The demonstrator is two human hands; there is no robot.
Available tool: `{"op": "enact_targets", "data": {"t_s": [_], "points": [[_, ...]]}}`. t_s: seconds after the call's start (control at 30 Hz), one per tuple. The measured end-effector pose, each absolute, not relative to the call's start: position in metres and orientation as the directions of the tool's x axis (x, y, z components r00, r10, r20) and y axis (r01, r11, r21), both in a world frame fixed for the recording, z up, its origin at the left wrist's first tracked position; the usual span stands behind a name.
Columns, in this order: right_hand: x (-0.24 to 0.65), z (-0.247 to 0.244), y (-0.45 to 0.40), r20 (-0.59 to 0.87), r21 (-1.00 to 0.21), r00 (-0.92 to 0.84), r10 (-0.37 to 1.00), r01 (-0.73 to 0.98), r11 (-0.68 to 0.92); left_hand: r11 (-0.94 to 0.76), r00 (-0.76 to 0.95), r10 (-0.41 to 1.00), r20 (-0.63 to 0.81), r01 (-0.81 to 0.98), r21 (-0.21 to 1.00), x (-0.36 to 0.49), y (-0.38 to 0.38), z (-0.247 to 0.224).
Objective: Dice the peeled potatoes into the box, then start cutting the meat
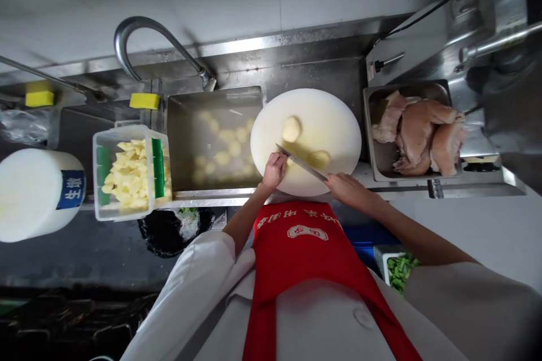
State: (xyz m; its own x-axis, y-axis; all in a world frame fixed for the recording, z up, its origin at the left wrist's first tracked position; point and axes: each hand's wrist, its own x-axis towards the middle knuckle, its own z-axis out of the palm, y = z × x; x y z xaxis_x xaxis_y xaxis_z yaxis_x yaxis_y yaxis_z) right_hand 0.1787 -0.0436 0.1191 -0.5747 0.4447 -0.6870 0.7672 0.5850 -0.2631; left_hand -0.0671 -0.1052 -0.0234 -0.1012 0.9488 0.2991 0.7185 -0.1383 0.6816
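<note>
Head camera view shows a person in a red apron [302,259] and white sleeves working with a knife [302,164] at a white oval-looking board [342,124] on a metal counter. The right hand [345,188] has its fingers clamped around the knife's handle, the blade slanting across the near part of the board. Near its tip, the left hand [275,171] sits at the board's near-left edge with its fingers bunched together; whether they grip a piece cannot be told. One peeled potato [292,129] rests on the board just beyond the blade, and a pale cut piece [320,159] lies beside the blade, nearer the right hand. To the left, more peeled potatoes [234,148] lie under cloudy water in a metal sink [182,110], below a curved faucet [148,21]. Farther left, a clear plastic tub [121,131] holds a heap of pale yellow slices [131,177]. Right of the board, a metal tray [383,166] holds large pieces of raw meat [417,127].
</note>
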Motion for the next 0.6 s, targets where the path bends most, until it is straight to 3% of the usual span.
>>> {"op": "enact_targets", "data": {"t_s": [0.17, 0.3, 0.37, 0.6], "points": [[0.249, 0.137, -0.074, -0.774, -0.114, -0.411, 0.482, 0.839, 0.532, -0.131, -0.063, 0.971, 0.231, 0.668, 0.732, -0.092, -0.091, -0.017], [0.278, 0.138, -0.09, -0.776, -0.084, -0.372, 0.509, 0.862, 0.501, -0.221, 0.241, 0.966, 0.091, 0.595, 0.773, -0.12, -0.071, -0.007], [0.274, 0.134, -0.095, -0.772, -0.083, -0.345, 0.533, 0.887, 0.454, -0.208, 0.314, 0.949, 0.024, 0.569, 0.796, -0.121, -0.073, -0.004], [0.227, 0.126, -0.106, -0.751, -0.096, -0.348, 0.561, 0.898, 0.429, -0.105, 0.03, 0.994, 0.103, 0.498, 0.861, -0.095, -0.112, -0.01]]}}
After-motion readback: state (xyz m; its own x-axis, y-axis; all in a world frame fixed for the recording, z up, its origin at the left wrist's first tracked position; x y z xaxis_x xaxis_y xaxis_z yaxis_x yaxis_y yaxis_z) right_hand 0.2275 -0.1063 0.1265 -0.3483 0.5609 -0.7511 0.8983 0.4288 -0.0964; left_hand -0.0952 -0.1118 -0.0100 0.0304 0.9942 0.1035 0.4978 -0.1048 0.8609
